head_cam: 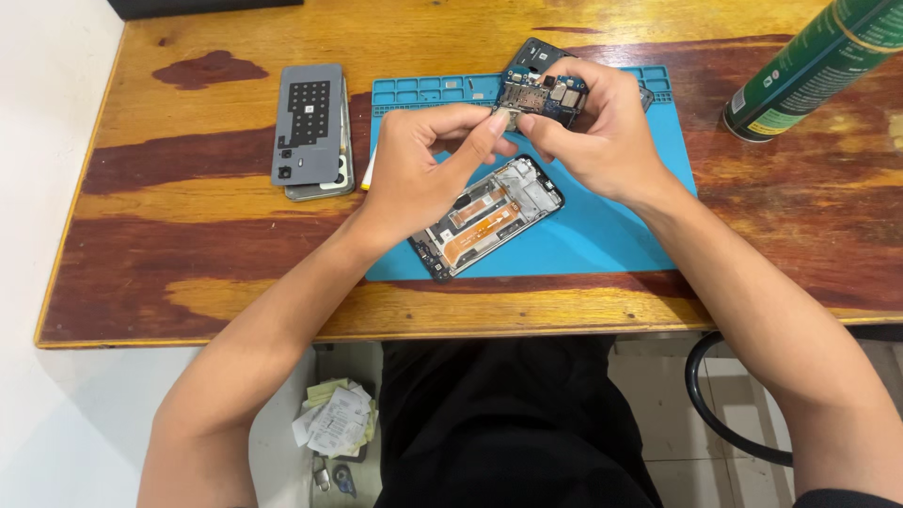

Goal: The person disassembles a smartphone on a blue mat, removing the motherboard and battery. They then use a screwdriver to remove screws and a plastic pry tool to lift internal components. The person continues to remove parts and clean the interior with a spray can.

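Two bare hands meet above a blue work mat (611, 235) on a worn wooden table (188, 235), the right hand (602, 132) gripping a small blue circuit board (544, 97) between thumb and fingers while the left hand (423, 169) pinches at the board's lower edge, though what its fingertips hold, if anything, is too small to tell. An opened phone frame (489, 214) lies on the mat just below the hands, a grey back cover (308, 122) rests on another phone part to the left, and a green spray can (809, 66) lies tilted at the table's right.
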